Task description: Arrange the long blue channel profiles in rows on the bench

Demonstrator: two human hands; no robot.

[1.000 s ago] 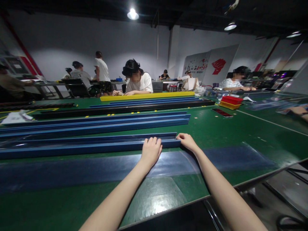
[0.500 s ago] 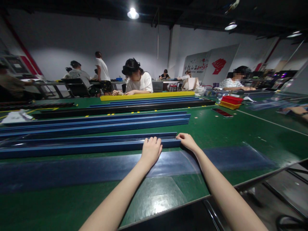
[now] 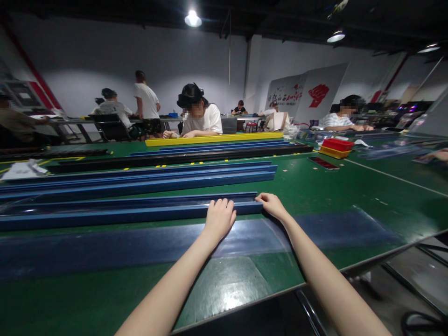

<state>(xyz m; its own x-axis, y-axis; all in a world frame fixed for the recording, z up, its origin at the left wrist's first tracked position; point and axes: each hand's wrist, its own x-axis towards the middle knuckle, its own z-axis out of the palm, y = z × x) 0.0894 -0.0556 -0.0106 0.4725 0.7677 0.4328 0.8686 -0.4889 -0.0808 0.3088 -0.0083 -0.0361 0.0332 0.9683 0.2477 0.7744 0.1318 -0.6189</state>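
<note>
Blue channel (image 3: pixel 115 217) lies lengthwise on the green table (image 3: pixel 105 303), just beyond a strip of clear film (image 3: pixel 133 245), its right end between the person's hands. Nearest is the table edge, running up to the right; the film lies flat along it, passing beneath both forearms and reaching out past the right one. The left hand (image 3: pixel 220 217) is clamped on the channel's front wall, back of the hand up, fingers bent over the top and thumb low on the near side. The right hand (image 3: pixel 271 204) is at the channel's open end, its curled fingers touching the corner; whether they pinch it, I cannot tell. Something clear and shiny glints inside the channel. Beyond it, near and roughly parallel, is more blue channel (image 3: pixel 210 179), one piece or two. White papers (image 3: pixel 24 170) lie to the left, and a phone (image 3: pixel 324 163) lies to the right. Farther back run a black rail (image 3: pixel 196 156) and thin blue strips (image 3: pixel 224 148), with a red bin (image 3: pixel 336 143) sitting on a yellow bin (image 3: pixel 334 153) to the right. At the far side, a co-worker (image 3: pixel 206 122) in a white shirt bends behind a yellow rail (image 3: pixel 213 139). Well behind, a person (image 3: pixel 147 100) stands with their back turned, and a panel (image 3: pixel 318 95) shows a red fist.
</note>
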